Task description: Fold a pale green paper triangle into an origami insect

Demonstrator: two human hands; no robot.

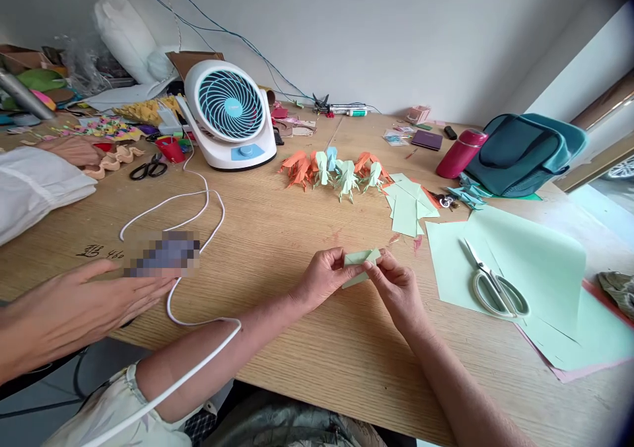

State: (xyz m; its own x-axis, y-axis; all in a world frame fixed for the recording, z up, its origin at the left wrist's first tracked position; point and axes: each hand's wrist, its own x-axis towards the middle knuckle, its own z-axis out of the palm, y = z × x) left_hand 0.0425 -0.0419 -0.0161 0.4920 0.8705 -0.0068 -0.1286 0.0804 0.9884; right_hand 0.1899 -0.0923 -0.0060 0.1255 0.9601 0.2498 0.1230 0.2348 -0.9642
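Just above the table near its front edge, a small folded piece of light green paper (357, 259) is pinched between both my hands. My left hand (324, 276) grips its left end, with thumb and fingers closed. On the other end, my right hand (396, 285) presses the fold between thumb and fingertips. Beyond them stand several folded-paper figures (347, 179) in orange, light green and blue. Cut light green paper strips (407, 212) lie in a loose pile to their right. White-handled scissors (495, 285) rest on large green sheets (539, 255) at the right.
At the left, another person's hand (99, 292) lies beside a blurred-out object (166, 254). A white cable (222, 219) loops over the table and across my left forearm. A white fan (230, 113), a pink bottle (461, 153) and a teal bag (525, 153) stand farther back.
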